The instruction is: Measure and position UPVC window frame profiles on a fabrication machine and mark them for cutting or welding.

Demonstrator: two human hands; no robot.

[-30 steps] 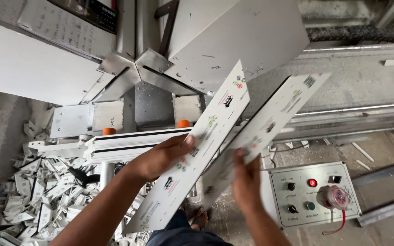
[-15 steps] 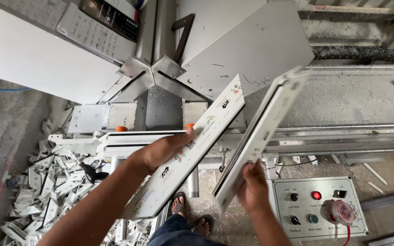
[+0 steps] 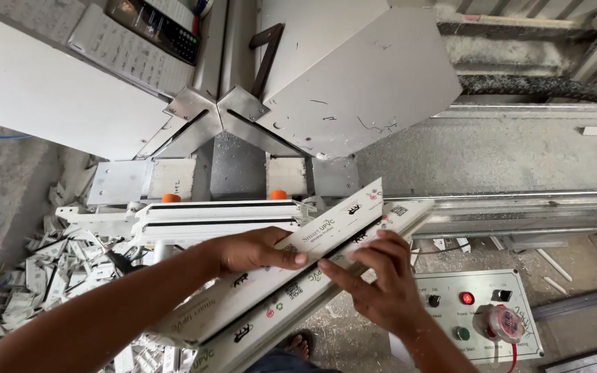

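Head view: two hands press two white profiles together before a saw.
Left hand (image 3: 257, 250) grips the upper profile (image 3: 291, 266); right hand (image 3: 381, 276) grips the lower profile (image 3: 312, 293); next, ends need aligning, I judge.

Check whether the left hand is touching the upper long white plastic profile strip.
Touching: in the head view, the left hand lies flat on the upper long white plastic profile strip, fingertips pressed against it.
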